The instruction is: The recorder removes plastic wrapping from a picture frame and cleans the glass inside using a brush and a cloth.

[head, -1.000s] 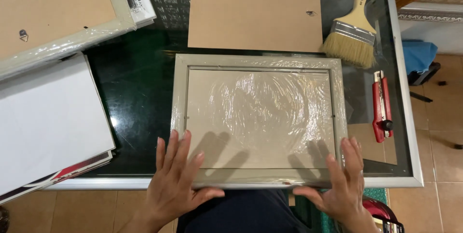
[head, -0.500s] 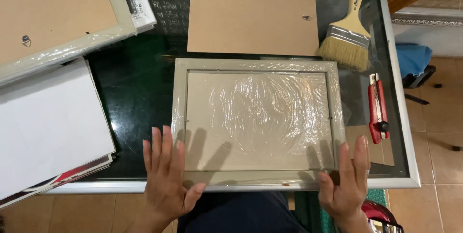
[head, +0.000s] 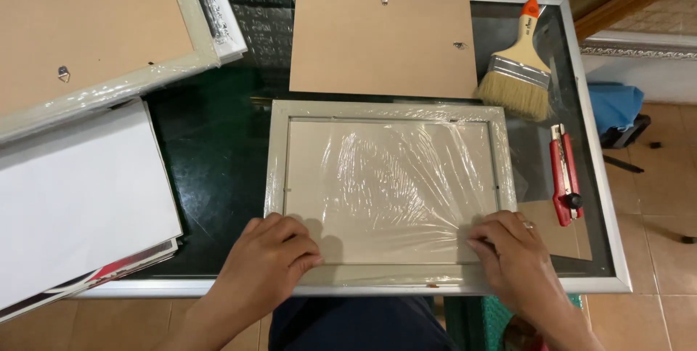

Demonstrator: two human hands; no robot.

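- 2 hands are down on the picture frame (head: 390, 195), which lies flat at the lower middle of the picture on the dark glass table (head: 218, 169).
- Left hand (head: 272, 256) curls its fingers over the frame's bottom-left corner, pressing on it rather than clenching.
- Right hand (head: 512, 253) does the same at the bottom-right corner, fingers bent onto the wrap.
- That frame is pale grey-green, wrapped in crinkled clear plastic film, with a cream panel sitting inside its border.
- Upper middle: a brown backing board (head: 383, 40) lies just above the frame.
- Right side: a paintbrush (head: 517, 68) and a red utility knife (head: 565, 174).
- Left: a second wrapped frame (head: 94, 39) and a white sheet stack (head: 72, 198).
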